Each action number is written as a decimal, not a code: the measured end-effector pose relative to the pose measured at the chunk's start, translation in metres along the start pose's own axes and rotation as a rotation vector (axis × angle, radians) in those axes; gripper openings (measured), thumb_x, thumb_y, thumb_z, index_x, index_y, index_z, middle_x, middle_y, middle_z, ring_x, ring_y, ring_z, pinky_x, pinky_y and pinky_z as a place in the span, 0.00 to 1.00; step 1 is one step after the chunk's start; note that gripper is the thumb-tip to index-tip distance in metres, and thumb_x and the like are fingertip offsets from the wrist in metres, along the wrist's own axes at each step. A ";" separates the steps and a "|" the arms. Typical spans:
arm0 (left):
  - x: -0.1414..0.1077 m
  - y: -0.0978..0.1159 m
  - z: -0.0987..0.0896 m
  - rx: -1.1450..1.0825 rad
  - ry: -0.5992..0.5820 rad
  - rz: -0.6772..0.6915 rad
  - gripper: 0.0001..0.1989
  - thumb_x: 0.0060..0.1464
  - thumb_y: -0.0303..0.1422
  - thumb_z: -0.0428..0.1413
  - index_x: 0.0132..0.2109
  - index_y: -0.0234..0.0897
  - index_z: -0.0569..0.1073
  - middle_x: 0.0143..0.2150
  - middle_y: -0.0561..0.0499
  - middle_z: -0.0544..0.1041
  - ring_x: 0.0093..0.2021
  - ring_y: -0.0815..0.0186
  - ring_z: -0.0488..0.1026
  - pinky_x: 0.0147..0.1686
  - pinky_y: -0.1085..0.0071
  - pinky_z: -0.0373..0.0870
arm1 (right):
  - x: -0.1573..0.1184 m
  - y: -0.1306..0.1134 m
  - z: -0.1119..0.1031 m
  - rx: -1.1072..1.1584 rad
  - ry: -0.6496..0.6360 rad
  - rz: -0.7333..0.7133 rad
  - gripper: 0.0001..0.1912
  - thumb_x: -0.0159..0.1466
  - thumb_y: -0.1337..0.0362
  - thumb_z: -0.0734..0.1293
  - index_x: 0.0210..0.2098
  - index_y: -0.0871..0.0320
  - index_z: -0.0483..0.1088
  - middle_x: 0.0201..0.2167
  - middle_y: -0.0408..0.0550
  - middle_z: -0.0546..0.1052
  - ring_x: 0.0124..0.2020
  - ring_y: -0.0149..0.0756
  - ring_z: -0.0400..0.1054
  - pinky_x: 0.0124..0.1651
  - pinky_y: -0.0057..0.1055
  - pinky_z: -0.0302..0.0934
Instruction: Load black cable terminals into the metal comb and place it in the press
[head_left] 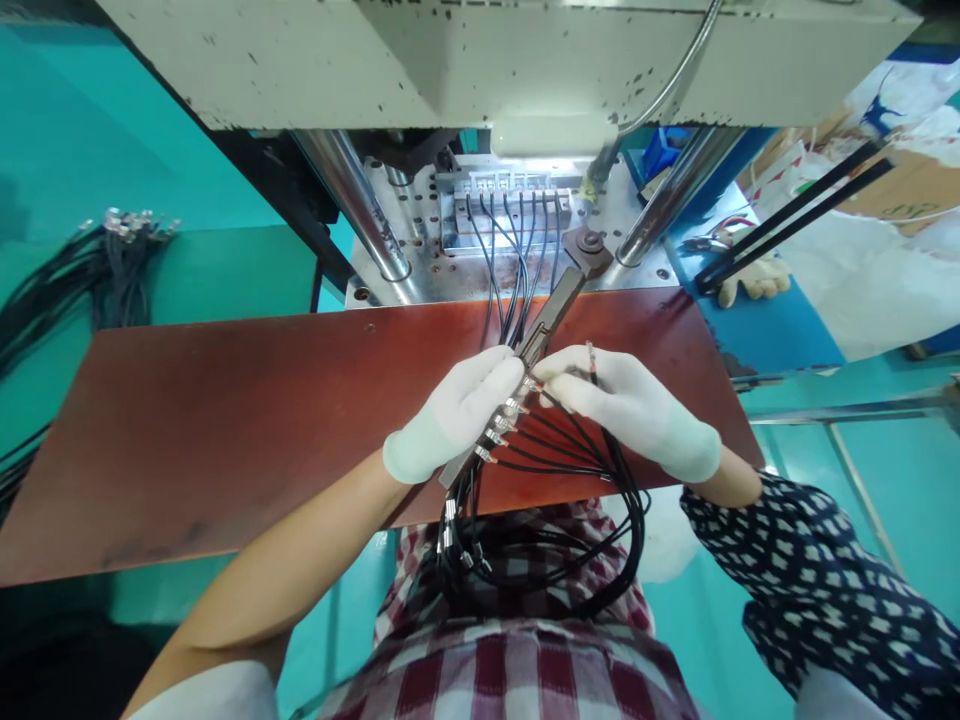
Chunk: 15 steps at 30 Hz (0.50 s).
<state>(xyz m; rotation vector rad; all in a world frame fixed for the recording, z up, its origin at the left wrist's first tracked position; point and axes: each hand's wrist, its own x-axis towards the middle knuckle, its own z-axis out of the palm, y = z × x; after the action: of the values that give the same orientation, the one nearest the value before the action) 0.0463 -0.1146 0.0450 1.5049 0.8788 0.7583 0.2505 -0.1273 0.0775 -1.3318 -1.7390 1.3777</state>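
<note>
My left hand (457, 410), in a white glove, is closed around a long metal fixture bar (553, 315) that slants over the board. Several silvery connectors (496, 432) with black cables sit in a row along the bar's lower half. My gloved right hand (634, 405) pinches a black cable (559, 405) close to its connector end, beside the bar. Another cable end (591, 360) with a copper-coloured tip sticks up between the right fingers. The rest of the cable bundle (637, 530) loops down onto my lap.
A press with steel columns (356, 205) stands ahead. Its mould (510, 215) has several black cables running out toward me. The brown board (262, 420) spans the front. More cables (124, 260) lie at left; a work glove (754, 280) lies on a blue surface at right.
</note>
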 end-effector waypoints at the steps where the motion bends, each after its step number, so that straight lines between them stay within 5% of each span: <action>1: 0.000 0.000 -0.001 -0.029 0.000 -0.014 0.21 0.66 0.48 0.45 0.33 0.35 0.63 0.28 0.55 0.63 0.28 0.72 0.60 0.28 0.73 0.59 | -0.003 0.000 -0.007 0.016 -0.014 0.007 0.13 0.65 0.58 0.66 0.44 0.60 0.73 0.35 0.44 0.74 0.36 0.31 0.67 0.41 0.29 0.60; 6: 0.001 -0.004 -0.002 -0.121 -0.008 -0.094 0.21 0.64 0.50 0.46 0.37 0.34 0.66 0.30 0.54 0.65 0.26 0.74 0.61 0.25 0.75 0.59 | -0.018 0.006 -0.028 0.198 -0.032 0.145 0.30 0.60 0.59 0.72 0.59 0.58 0.60 0.33 0.42 0.72 0.36 0.33 0.68 0.43 0.32 0.62; 11: -0.001 -0.008 -0.001 -0.177 -0.044 -0.135 0.21 0.64 0.50 0.47 0.37 0.34 0.67 0.29 0.54 0.66 0.25 0.75 0.62 0.23 0.77 0.60 | -0.027 0.018 -0.030 0.545 -0.035 0.152 0.25 0.61 0.58 0.70 0.55 0.56 0.62 0.44 0.51 0.78 0.39 0.38 0.75 0.38 0.32 0.65; 15: -0.002 -0.008 -0.001 -0.174 -0.035 -0.185 0.22 0.64 0.50 0.47 0.38 0.34 0.68 0.28 0.53 0.68 0.24 0.75 0.64 0.21 0.78 0.60 | -0.029 0.027 -0.027 0.752 -0.005 0.213 0.20 0.58 0.58 0.69 0.48 0.56 0.65 0.41 0.52 0.80 0.36 0.41 0.76 0.36 0.33 0.67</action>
<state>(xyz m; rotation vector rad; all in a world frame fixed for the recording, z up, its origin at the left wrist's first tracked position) 0.0439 -0.1154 0.0372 1.2613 0.8882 0.6531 0.2939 -0.1443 0.0652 -1.0817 -0.9174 1.8899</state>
